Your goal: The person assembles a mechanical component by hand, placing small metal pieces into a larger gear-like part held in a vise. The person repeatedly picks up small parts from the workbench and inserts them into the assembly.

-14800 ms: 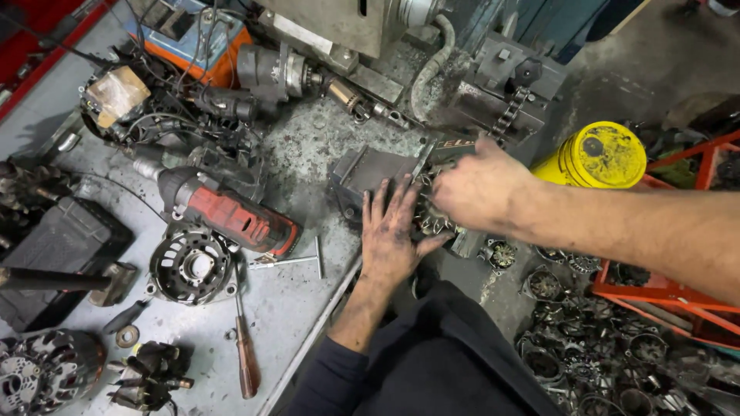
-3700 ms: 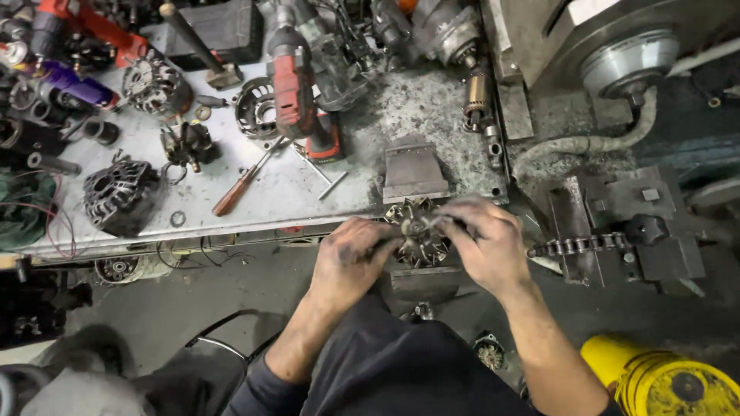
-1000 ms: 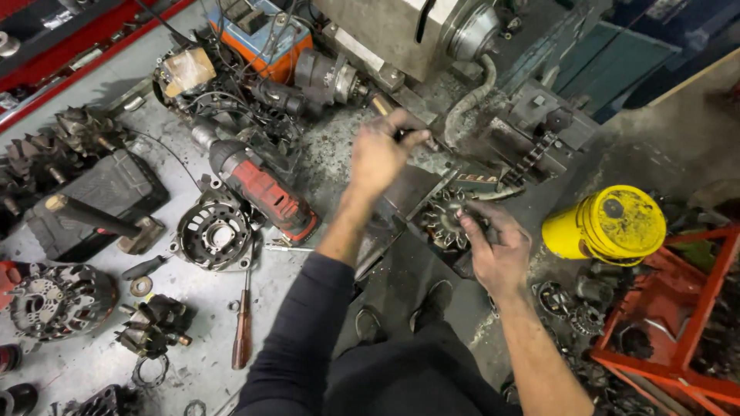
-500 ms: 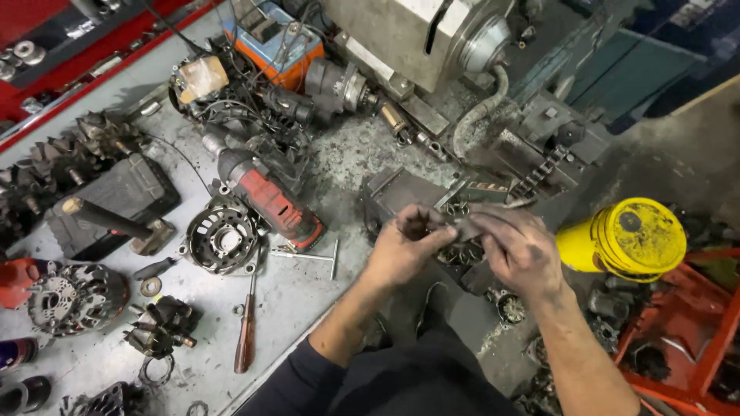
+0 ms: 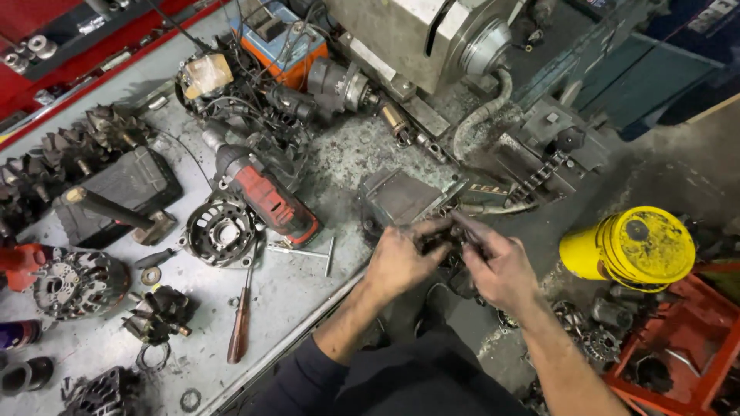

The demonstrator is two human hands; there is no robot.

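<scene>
The small dark metal part [image 5: 443, 235] sits off the bench [image 5: 193, 339] edge, pinched between left hand [image 5: 397, 262] and right hand [image 5: 501, 270], both grips clenched on it. Greasy fingers risk a slip; it would likely drop among floor scrap at 5 o'clock.

**Clutter around your table**

On your grey table [image 5: 308, 296] a red drill [image 5: 266, 196] lies beside a round black housing [image 5: 223, 229]. Just below them you see a T-handle key [image 5: 308, 253] and a wooden-handled screwdriver [image 5: 240, 323]. A hammer [image 5: 116, 212] rests on a black block [image 5: 127, 181] to the left, near a finned alternator part [image 5: 77, 283]. At the far edge sits an orange-and-blue box [image 5: 281, 50] tangled in wires. Off to your right a yellow bucket [image 5: 628, 248] stands by a red crate [image 5: 686, 347]. A grey machine [image 5: 420, 38] looms above.
</scene>
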